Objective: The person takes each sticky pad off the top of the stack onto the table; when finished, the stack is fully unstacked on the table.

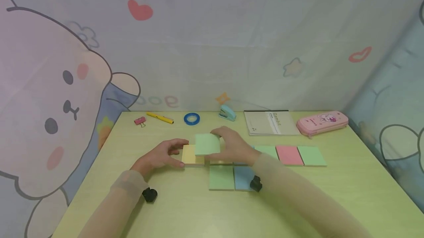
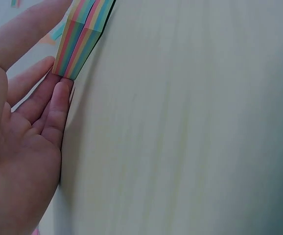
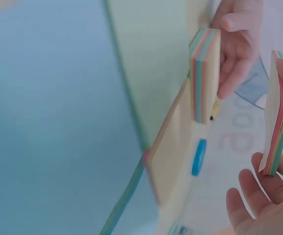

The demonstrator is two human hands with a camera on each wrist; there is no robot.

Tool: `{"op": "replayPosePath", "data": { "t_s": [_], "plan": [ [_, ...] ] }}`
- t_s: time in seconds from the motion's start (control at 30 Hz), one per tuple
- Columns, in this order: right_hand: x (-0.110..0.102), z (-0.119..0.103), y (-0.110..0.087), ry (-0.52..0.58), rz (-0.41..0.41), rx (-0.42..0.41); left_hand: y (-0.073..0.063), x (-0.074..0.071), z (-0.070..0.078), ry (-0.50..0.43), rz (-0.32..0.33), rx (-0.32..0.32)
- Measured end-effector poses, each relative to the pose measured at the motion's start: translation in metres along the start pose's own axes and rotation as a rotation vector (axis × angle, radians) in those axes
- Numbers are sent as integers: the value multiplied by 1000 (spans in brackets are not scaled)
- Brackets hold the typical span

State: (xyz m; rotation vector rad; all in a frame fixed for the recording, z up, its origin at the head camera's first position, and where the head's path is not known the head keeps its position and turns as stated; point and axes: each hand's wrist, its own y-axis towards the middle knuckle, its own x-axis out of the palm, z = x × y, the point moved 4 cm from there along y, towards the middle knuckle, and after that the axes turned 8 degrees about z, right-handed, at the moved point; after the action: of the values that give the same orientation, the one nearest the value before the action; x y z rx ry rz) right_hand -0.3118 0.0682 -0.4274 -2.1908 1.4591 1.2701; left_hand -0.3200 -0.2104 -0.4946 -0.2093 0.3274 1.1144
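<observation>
My right hand [image 1: 233, 146] pinches a green-topped pad of sticky notes [image 1: 207, 144] by its right side, thumb at the near edge and fingers at the far one. Striped coloured page edges show on this pad [image 3: 281, 127] in the right wrist view. Below and left of it sits a yellow-topped stack of sticky notes [image 1: 188, 155]. My left hand [image 1: 162, 155] is at the stack's left side, thumb and fingers spread loosely. In the left wrist view, fingertips touch the end of the striped stack [image 2: 78, 49].
Right of the stack run more pads, including a pink pad [image 1: 289, 156] and a green pad [image 1: 312, 156]. Nearer lie another green pad [image 1: 221, 178] and a blue pad [image 1: 243, 177]. Behind are a binder clip [image 1: 140, 121], yellow pen [image 1: 160, 117], blue tape [image 1: 191, 119], stapler [image 1: 227, 113], notebook [image 1: 269, 123], pink case [image 1: 322, 123].
</observation>
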Motion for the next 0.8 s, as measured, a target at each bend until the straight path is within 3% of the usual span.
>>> {"op": "replayPosePath", "data": {
  "t_s": [0.23,0.43,0.6,0.8],
  "plan": [
    [-43,16,-50,10,33,-15,-3,1,3,27,26,-29],
    [-72,44,-92,-30,82,-22,-3,1,2,52,26,-25],
    [-88,69,-125,-59,103,9,-2,0,-1,53,23,-6],
    [-100,89,-160,-79,70,40,0,1,-2,47,19,3]
  ]
}}
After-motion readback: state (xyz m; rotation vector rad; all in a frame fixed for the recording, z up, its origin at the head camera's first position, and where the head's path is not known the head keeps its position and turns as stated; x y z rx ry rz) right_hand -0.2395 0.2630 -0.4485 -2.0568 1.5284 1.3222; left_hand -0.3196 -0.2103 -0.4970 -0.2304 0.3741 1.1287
